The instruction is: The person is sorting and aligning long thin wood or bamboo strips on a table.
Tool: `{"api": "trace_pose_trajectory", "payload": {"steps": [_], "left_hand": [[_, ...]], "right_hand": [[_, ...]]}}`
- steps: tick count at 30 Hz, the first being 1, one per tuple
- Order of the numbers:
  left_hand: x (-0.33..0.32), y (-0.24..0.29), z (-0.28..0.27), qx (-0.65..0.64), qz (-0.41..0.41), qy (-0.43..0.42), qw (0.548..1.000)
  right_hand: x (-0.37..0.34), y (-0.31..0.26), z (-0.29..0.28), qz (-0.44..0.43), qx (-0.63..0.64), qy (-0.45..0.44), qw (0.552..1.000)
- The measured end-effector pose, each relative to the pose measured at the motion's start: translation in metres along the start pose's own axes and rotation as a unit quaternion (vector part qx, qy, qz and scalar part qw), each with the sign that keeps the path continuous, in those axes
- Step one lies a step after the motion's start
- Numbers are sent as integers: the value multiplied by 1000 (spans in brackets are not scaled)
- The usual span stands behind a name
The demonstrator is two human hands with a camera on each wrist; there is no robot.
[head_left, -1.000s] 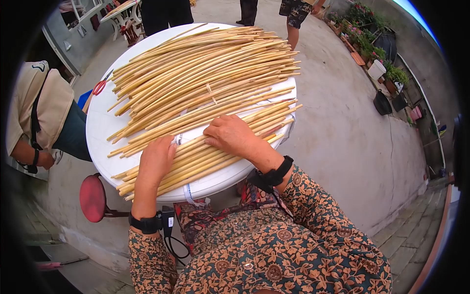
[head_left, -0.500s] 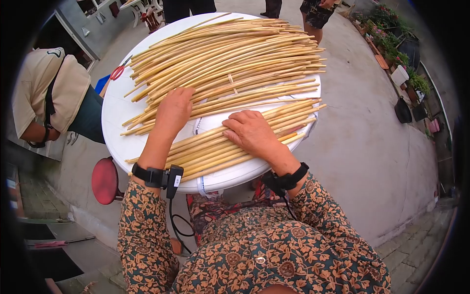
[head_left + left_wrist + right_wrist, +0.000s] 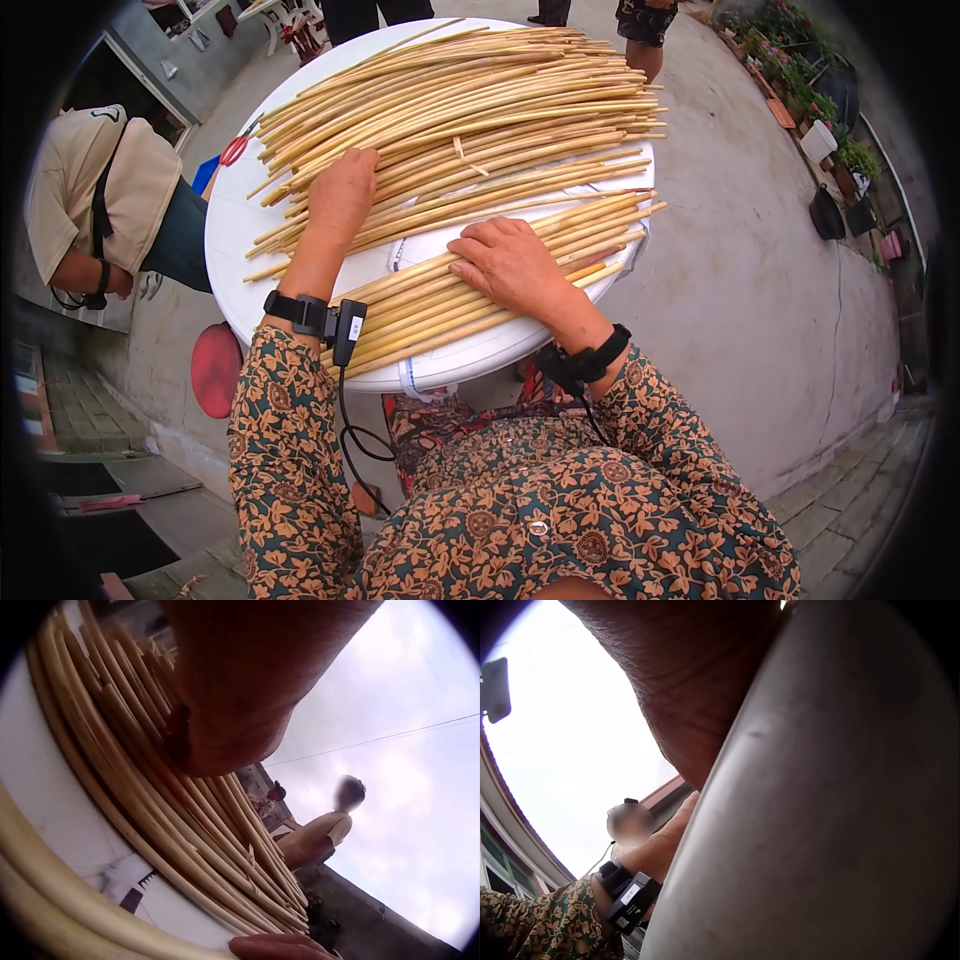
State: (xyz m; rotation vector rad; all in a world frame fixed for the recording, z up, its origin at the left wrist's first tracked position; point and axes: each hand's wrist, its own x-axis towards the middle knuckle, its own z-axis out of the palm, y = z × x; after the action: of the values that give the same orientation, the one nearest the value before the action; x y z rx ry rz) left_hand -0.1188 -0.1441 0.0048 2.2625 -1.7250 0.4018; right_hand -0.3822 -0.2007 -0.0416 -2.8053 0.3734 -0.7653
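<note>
Long, thin yellow-tan stalks lie across a round white table (image 3: 232, 215) in two groups. My left hand (image 3: 342, 195) reaches over to the far pile of stalks (image 3: 480, 95) and touches its left part. In the left wrist view that hand (image 3: 232, 727) bends down onto the stalks, its fingertips hidden, so I cannot tell whether they pinch any. On the near row of stalks (image 3: 430, 310) rests my right hand (image 3: 508, 262), palm down with relaxed fingers. A pale strip (image 3: 468, 158) lies over the far pile's front stalks.
Red-handled scissors (image 3: 235, 150) lie at the table's left edge. A person in a beige shirt (image 3: 85, 190) stands to the left, near a red stool (image 3: 216, 370). Other people's legs (image 3: 642, 45) show behind the table. Potted plants (image 3: 855, 160) line the right wall.
My left hand has left the near row and moved away from me to the far pile, shifting slightly left lately. My right hand stays on the near row. The pale strip has tilted.
</note>
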Motion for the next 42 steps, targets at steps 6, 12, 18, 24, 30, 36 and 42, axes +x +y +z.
{"api": "trace_pose_trajectory", "payload": {"steps": [6, 12, 18, 24, 30, 36, 42], "left_hand": [[-3, 3, 7, -10, 35, 2, 999], [-21, 12, -8, -69, 99, -45, 992], [-21, 4, -5, 7, 133, -2, 991], [-11, 15, 10, 26, 65, 35, 997], [-19, 21, 16, 3, 117, 22, 993], [-18, 23, 10, 50, 170, -11, 984], [-3, 25, 8, 12, 97, -99, 990]], "right_hand": [[0, 1, 1, -3, -11, 2, 1000], [1, 1, 1, -3, -7, 1, 1000], [1, 0, 1, 0, -3, 3, 1000], [3, 1, 0, -5, -11, 1, 1000], [2, -1, 0, -2, -9, -6, 1000], [3, 0, 2, -2, -5, -2, 1000], [2, -1, 1, -1, -1, -7, 1000]]}}
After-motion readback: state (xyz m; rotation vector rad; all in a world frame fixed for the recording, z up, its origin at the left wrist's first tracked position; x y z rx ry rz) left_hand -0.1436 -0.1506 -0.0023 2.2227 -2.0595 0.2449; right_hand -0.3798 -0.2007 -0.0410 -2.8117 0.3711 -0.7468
